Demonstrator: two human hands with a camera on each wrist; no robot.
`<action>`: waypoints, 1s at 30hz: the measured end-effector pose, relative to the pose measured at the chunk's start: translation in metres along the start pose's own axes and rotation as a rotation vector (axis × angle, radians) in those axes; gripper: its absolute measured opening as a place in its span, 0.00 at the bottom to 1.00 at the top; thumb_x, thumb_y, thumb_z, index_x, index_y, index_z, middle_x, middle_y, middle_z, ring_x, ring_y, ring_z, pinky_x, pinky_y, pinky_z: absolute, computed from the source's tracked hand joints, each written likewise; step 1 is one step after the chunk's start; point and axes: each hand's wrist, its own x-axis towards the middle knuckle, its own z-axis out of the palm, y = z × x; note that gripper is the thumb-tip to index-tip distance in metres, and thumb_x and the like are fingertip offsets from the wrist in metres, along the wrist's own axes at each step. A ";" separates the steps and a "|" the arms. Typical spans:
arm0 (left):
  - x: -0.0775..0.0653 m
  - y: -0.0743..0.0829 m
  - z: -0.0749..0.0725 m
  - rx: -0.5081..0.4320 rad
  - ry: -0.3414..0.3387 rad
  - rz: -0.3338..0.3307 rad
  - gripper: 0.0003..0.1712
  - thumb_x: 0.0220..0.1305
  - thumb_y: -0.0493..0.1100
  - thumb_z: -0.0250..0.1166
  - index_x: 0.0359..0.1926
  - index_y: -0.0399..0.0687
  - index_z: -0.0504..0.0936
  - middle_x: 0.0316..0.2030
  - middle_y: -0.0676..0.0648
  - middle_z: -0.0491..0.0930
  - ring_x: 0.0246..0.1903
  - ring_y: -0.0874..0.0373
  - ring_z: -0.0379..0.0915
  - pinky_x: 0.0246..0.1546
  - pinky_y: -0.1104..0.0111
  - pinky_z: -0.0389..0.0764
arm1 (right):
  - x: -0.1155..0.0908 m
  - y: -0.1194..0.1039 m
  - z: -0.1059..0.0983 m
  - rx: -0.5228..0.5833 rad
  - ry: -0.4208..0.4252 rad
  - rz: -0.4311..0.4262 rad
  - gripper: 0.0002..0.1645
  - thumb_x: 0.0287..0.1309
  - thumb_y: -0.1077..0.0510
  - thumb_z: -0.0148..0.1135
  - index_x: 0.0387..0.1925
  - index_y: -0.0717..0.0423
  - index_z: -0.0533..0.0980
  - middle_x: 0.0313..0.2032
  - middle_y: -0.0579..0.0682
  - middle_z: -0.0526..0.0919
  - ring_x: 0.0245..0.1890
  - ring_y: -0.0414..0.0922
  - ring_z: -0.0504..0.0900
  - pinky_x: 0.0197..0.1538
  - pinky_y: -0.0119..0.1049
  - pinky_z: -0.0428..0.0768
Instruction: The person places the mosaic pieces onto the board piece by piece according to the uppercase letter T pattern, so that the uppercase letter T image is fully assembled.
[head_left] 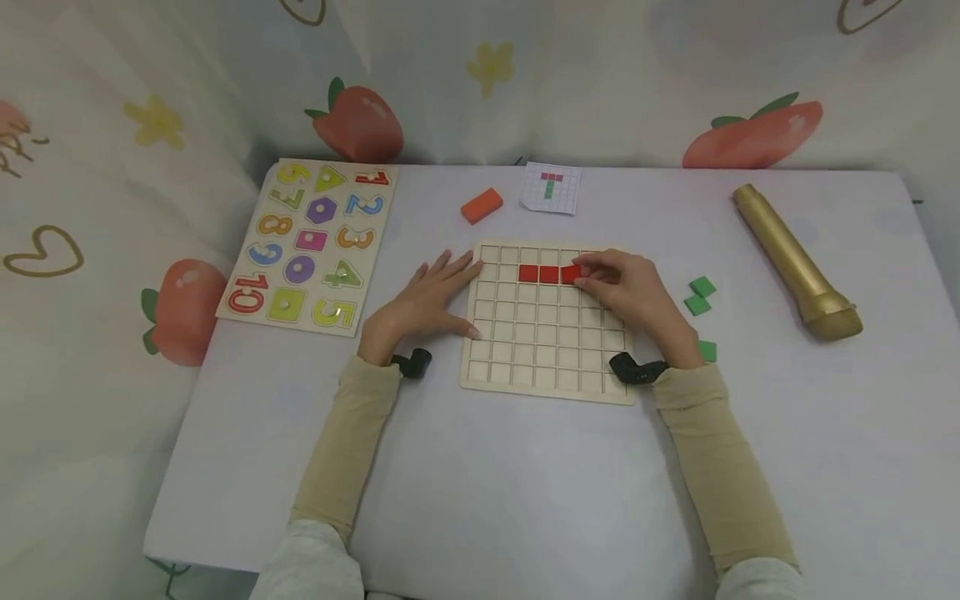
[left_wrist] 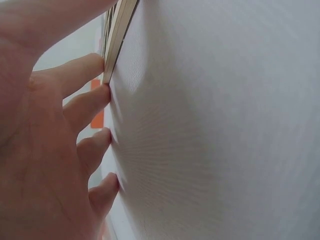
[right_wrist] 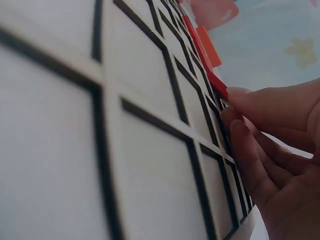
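A pale wooden grid board [head_left: 525, 333] lies on the white table. Two red square tiles [head_left: 538, 273] sit side by side in its second row from the top. Just right of them, my right hand [head_left: 637, 292] pinches a third red tile [head_left: 571, 273] between thumb and fingers, slightly tilted at its cell; the right wrist view shows the red tile [right_wrist: 216, 86] at the fingertips. With fingers spread, my left hand [head_left: 420, 304] rests at the board's left edge. In the left wrist view its thumb and index finger touch the board's side [left_wrist: 119, 42].
Behind the board lie an orange block [head_left: 482, 206] and a pattern card [head_left: 551, 187] with a red and green T. A number puzzle board [head_left: 307, 246] is at left. Green tiles [head_left: 702, 287] and a gold microphone-shaped object [head_left: 795, 262] lie at right.
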 end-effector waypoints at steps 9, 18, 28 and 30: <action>0.002 0.001 0.001 0.009 -0.001 -0.008 0.65 0.55 0.62 0.77 0.83 0.61 0.46 0.84 0.55 0.37 0.83 0.51 0.22 0.82 0.52 0.27 | 0.002 0.002 0.003 -0.049 0.016 -0.039 0.21 0.67 0.60 0.67 0.60 0.60 0.81 0.45 0.58 0.83 0.43 0.51 0.81 0.47 0.37 0.78; 0.002 0.001 0.002 0.008 -0.003 -0.009 0.65 0.55 0.62 0.77 0.83 0.62 0.46 0.84 0.55 0.36 0.82 0.51 0.21 0.82 0.52 0.27 | -0.002 0.003 0.000 -0.056 0.011 -0.041 0.21 0.68 0.59 0.66 0.60 0.59 0.81 0.48 0.59 0.84 0.46 0.52 0.82 0.52 0.43 0.80; 0.001 0.001 0.001 0.014 0.007 -0.010 0.65 0.55 0.62 0.77 0.83 0.62 0.46 0.84 0.55 0.36 0.83 0.51 0.21 0.82 0.53 0.27 | -0.010 0.007 -0.022 -0.033 0.084 -0.018 0.19 0.68 0.57 0.66 0.58 0.55 0.82 0.51 0.58 0.87 0.47 0.52 0.85 0.43 0.20 0.75; 0.001 0.001 0.001 0.014 0.006 -0.009 0.65 0.55 0.62 0.77 0.83 0.62 0.46 0.84 0.55 0.37 0.83 0.51 0.21 0.82 0.53 0.27 | -0.012 0.009 -0.029 -0.048 0.106 -0.016 0.19 0.69 0.56 0.65 0.59 0.54 0.82 0.50 0.58 0.87 0.45 0.52 0.84 0.42 0.21 0.74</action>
